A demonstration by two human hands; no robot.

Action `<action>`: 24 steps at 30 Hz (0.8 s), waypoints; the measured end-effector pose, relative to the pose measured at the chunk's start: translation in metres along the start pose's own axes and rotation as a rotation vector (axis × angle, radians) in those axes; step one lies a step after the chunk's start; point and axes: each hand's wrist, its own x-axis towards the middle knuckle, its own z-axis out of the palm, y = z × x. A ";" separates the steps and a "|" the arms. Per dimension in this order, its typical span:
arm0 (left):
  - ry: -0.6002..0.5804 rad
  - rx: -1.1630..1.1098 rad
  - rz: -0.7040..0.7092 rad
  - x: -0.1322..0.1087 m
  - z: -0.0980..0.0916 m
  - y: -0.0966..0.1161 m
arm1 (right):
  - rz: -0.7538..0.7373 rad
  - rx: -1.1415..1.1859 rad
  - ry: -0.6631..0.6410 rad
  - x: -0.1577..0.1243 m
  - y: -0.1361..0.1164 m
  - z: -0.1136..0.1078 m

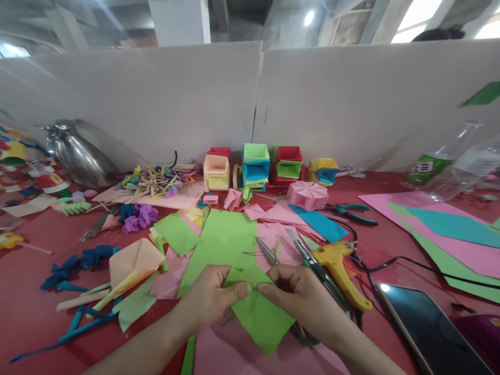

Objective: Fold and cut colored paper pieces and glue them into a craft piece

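Note:
A square of green paper (260, 312) is pinched between both hands above the table, with one corner pointing toward me. My left hand (221, 291) grips its upper left edge, thumb on top and fingers underneath. On the upper right edge, my right hand (291, 289) holds it the same way, the two thumbs close together near the middle. Scissors (269, 251) lie partly hidden under the paper and my right hand. Beyond my hands lies a larger green sheet (226, 234), and pink paper (219, 349) is below them.
Right of my hands are a utility knife (320, 271), a yellow glue gun (341, 276) with a black cord, pliers (353, 212) and a phone (433, 328). Folded paper boxes (255, 169) stand at the back. A metal jug (80, 156) and sticks (156, 185) are left.

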 end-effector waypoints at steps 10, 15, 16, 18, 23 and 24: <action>0.164 -0.034 -0.010 -0.002 0.008 -0.002 | -0.019 0.140 0.070 0.000 -0.004 0.009; 0.101 -0.046 -0.010 0.000 0.005 0.001 | 0.046 0.175 0.077 -0.003 -0.009 -0.001; 0.107 -0.029 -0.016 0.001 0.002 0.003 | 0.058 0.186 0.088 -0.003 -0.009 -0.004; 0.134 0.010 -0.026 0.003 -0.004 0.006 | 0.070 0.200 0.108 -0.002 -0.009 -0.009; 0.145 0.101 -0.027 0.007 -0.017 0.013 | 0.098 0.251 0.138 0.000 -0.008 -0.011; 0.139 0.109 -0.025 0.007 -0.018 0.013 | 0.098 0.259 0.144 0.000 -0.009 -0.011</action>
